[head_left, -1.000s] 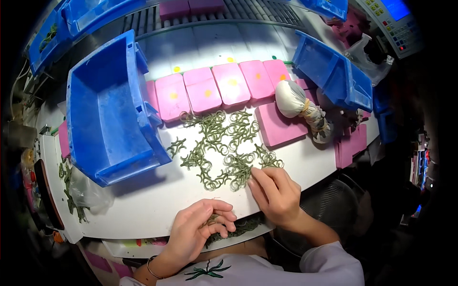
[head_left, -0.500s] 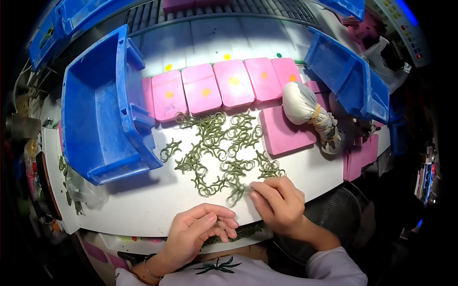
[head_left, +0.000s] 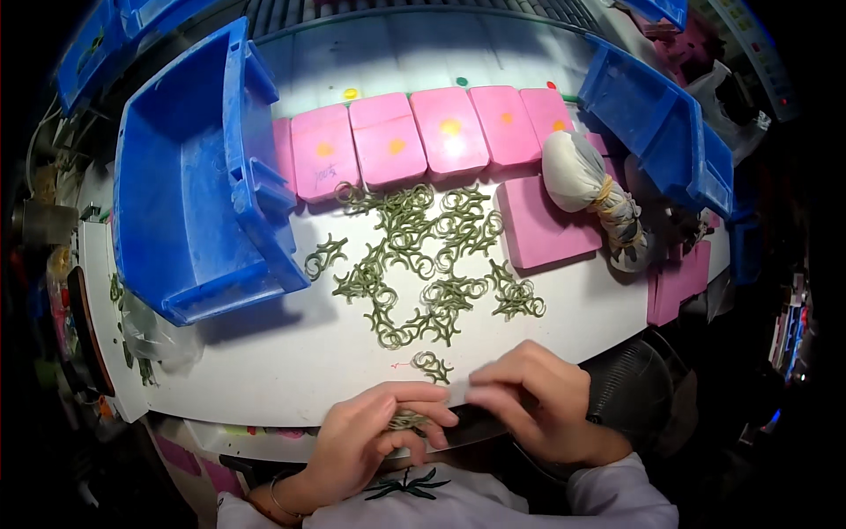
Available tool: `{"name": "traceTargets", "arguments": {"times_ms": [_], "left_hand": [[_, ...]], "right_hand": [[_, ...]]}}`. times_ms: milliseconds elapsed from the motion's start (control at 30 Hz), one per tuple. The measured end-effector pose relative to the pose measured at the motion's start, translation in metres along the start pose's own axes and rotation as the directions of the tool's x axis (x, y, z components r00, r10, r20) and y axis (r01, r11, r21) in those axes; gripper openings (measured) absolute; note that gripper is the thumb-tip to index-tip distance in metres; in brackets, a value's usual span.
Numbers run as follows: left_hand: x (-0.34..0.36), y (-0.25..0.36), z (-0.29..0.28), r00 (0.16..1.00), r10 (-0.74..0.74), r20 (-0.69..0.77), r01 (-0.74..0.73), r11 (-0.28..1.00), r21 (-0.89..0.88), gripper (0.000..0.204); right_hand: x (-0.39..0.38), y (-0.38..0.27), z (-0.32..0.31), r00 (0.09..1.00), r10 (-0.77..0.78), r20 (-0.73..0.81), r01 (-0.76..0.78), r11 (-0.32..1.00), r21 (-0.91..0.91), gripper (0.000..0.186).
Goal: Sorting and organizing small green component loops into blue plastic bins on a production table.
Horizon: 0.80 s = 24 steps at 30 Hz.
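Many small dark-green branched pieces with curled ends (head_left: 410,220) lie in a loose heap on the white table. Apart from the heap, nearer to me, rests a small cluster of the same pieces (head_left: 433,367). My left hand (head_left: 357,436) is at the table's front edge, its fingers curled around several green pieces (head_left: 407,420) that show between them. To its right, my right hand (head_left: 538,397) is just beside the small cluster, thumb and fingertips drawn together in a pinch. What they hold, if anything, is too small to make out.
A large blue bin (head_left: 189,194) stands on the left, another blue bin (head_left: 656,132) at the back right. Pink blocks (head_left: 450,132) line the table's far side. A tied white cloth bundle (head_left: 582,176) leans on a pink block (head_left: 542,234). Beyond is a roller rack (head_left: 352,11).
The small cluster, blurred at my right fingertips before, now lies on the table apart from them. My right hand has moved slightly right and down. The whole view has shifted a little.
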State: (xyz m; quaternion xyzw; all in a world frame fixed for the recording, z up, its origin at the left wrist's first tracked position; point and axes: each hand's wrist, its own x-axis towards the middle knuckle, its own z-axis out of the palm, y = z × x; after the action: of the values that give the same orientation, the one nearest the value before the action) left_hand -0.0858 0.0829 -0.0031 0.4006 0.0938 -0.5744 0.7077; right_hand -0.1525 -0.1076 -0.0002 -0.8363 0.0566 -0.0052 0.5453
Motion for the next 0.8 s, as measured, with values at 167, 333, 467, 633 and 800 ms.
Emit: {"name": "traceTargets", "arguments": {"times_ms": [167,333,467,633,800], "left_hand": [[-0.009,-0.006,-0.014,0.992,0.115,-0.05,-0.121,0.982,-0.142,0.051],[-0.01,-0.003,-0.009,0.952,0.194,-0.237,-0.207,0.978,-0.029,0.052],[-0.008,-0.005,-0.013,0.945,0.232,-0.229,-0.241,0.97,-0.013,0.048],[-0.004,-0.006,-0.018,0.935,0.323,-0.148,-0.332,0.943,-0.034,0.042],[0.005,-0.002,-0.011,0.964,0.239,-0.113,-0.25,0.964,-0.09,0.043]], "right_hand": [[-0.003,0.014,0.033,0.984,-0.122,-0.127,0.066,0.924,-0.376,0.027],[0.002,0.005,0.036,0.996,-0.029,-0.081,-0.001,0.937,-0.35,0.025],[0.005,0.0,0.03,0.997,0.047,-0.054,-0.059,0.966,-0.251,0.023],[0.005,0.0,0.018,0.913,0.402,0.069,-0.394,0.824,0.406,0.012],[0.011,-0.016,0.018,0.913,0.365,0.181,-0.39,0.654,0.648,0.013]]}}
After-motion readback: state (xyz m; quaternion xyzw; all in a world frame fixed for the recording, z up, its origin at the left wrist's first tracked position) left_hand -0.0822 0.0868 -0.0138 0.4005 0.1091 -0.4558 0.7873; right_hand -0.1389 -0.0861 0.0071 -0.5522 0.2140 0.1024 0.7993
